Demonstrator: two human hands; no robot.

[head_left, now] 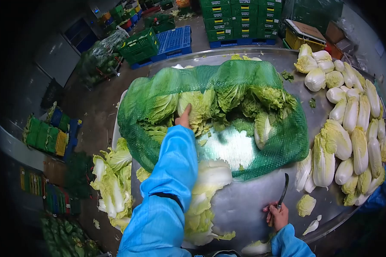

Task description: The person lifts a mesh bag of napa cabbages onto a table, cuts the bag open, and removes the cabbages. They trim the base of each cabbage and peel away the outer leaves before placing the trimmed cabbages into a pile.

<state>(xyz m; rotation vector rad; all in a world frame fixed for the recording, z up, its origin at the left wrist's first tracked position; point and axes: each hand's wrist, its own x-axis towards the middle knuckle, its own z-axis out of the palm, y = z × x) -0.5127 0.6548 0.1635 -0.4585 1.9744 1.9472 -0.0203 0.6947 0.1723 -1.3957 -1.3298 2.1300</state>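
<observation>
My left hand (184, 119) reaches into the opening of a green mesh bag (154, 88). Its thumb lies against a napa cabbage (194, 107) and its other fingers are mostly hidden, apparently gripping the head. More leafy cabbages sit beside this one in the bag. Low on the right, my right hand (278, 216) is closed around the handle of a knife with a curved dark blade (284, 190) pointing up. Loose outer cabbage leaves (203, 197) lie between my two arms on the metal table (240, 210).
Trimmed pale cabbages (351, 124) are piled along the table's right side. Discarded leaves (116, 184) heap at the left edge. Green crates (240, 19) stack behind the table, near a blue pallet (176, 43). A blue sleeve (381, 188) of another person shows at far right.
</observation>
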